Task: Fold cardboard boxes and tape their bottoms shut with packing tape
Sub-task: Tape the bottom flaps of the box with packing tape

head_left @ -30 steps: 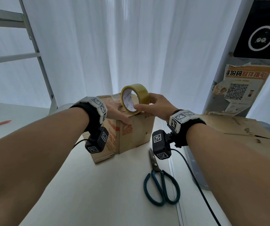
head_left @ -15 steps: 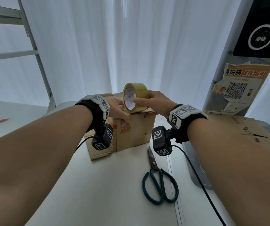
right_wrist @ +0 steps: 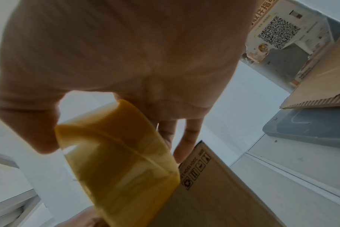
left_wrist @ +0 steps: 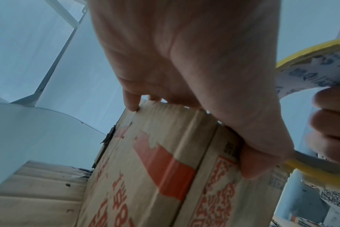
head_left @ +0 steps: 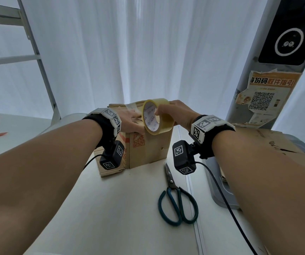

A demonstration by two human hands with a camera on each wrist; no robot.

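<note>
My left hand (head_left: pixel 129 120) lies flat on top of the cardboard box (head_left: pixel 148 148) standing on the white table (head_left: pixel 111 208), thumb pressing its front face. My right hand (head_left: pixel 177 115) grips the yellow packing tape roll (head_left: pixel 156 116) at the box's top edge. Green-handled scissors (head_left: pixel 177 203) lie nearby, to the right.

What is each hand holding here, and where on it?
Right hand grips the tape roll through its core; left hand presses on the cardboard box top.
</note>
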